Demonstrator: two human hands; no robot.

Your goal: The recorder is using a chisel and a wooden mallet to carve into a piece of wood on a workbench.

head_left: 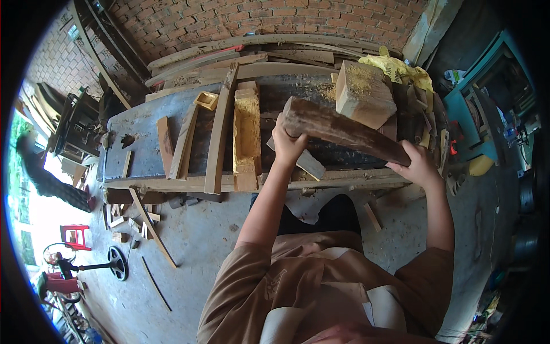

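Between my two hands I hold a thick, rough brown piece of wood [344,127] above the workbench [134,160]. My left hand [286,140] grips its left end, fingers mostly behind it. Around its lower right end my right hand [421,163] is closed. Behind the wood stands a big wooden block [364,97] dusted with sawdust. A pale offcut [309,165] lies on the bench just below the held piece. Left of my left hand rests a wooden trough-like piece [247,135] full of yellow sawdust, beside a long plank [220,137].
More boards [186,143] and a small yellow box [207,101] lie on the bench's left. Long planks [240,71] are stacked by the brick wall. Offcuts, a red stool [75,237] and a steering wheel [118,263] are on the floor. A person [48,175] is at far left.
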